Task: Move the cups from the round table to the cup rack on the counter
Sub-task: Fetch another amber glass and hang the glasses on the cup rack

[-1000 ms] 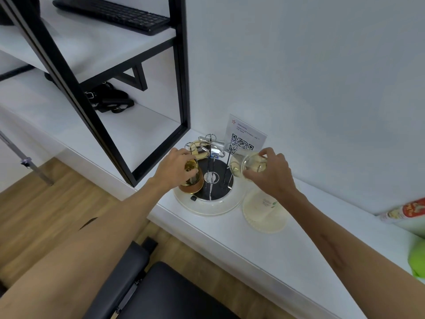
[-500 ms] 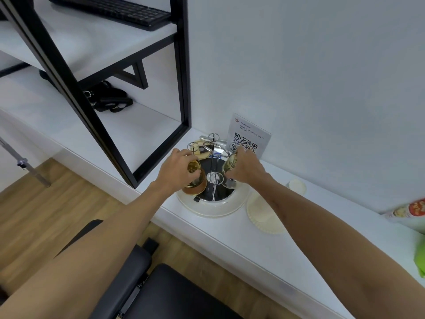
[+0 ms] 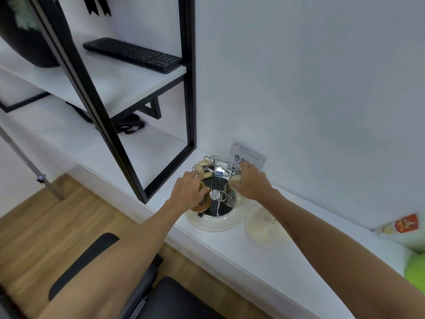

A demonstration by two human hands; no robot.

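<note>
Holding an amber glass cup (image 3: 202, 199) on the shiny metal cup rack (image 3: 216, 196), the left hand (image 3: 187, 192) curls around it. Beside it, the right hand (image 3: 250, 183) grips a clear glass cup (image 3: 233, 192) over the white tabletop (image 3: 253, 254).

My left hand (image 3: 188, 192) covers most of the amber cup (image 3: 202, 203); only its lower rim and part of the wall show below my fingers. My right hand (image 3: 250, 184) hides the upper part of the clear cup (image 3: 233, 196), and whether either cup sits fully on a peg of the cup rack (image 3: 216, 196) cannot be determined. My right fingertips overlap the QR card (image 3: 249, 155), whose small print is illegible. The dark round object (image 3: 25, 35) on the top shelf is cut off by the frame edge. The green object (image 3: 415, 270) and the printed packet (image 3: 400, 226) are cropped at the right edge. The black chair (image 3: 161, 298) runs off the bottom edge.
</note>
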